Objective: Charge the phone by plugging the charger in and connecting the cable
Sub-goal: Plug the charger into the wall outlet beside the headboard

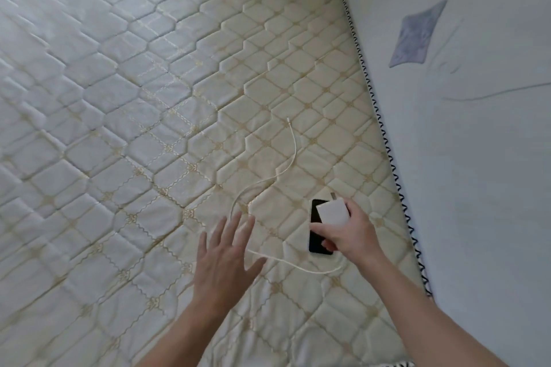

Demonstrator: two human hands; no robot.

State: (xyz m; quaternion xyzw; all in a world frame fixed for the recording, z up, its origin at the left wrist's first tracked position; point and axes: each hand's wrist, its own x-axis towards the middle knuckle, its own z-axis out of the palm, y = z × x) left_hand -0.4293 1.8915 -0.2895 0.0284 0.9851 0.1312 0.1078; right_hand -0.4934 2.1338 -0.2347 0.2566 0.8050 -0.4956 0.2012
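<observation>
My right hand (350,235) grips a white charger block (332,213), its metal prongs pointing up and away. Just beneath it a black phone (316,235) lies screen up on the mattress, partly hidden by the charger and my fingers. A thin white cable (286,170) runs from under my right hand, curves left beneath my left hand and snakes away to its free plug end (288,120) on the mattress. My left hand (228,253) hovers palm down with fingers spread, over the cable's loop, holding nothing.
A cream quilted mattress (149,128) fills most of the view. A pale wall (477,158) rises along its right edge, with a bluish patch (416,36) on it. No socket is visible.
</observation>
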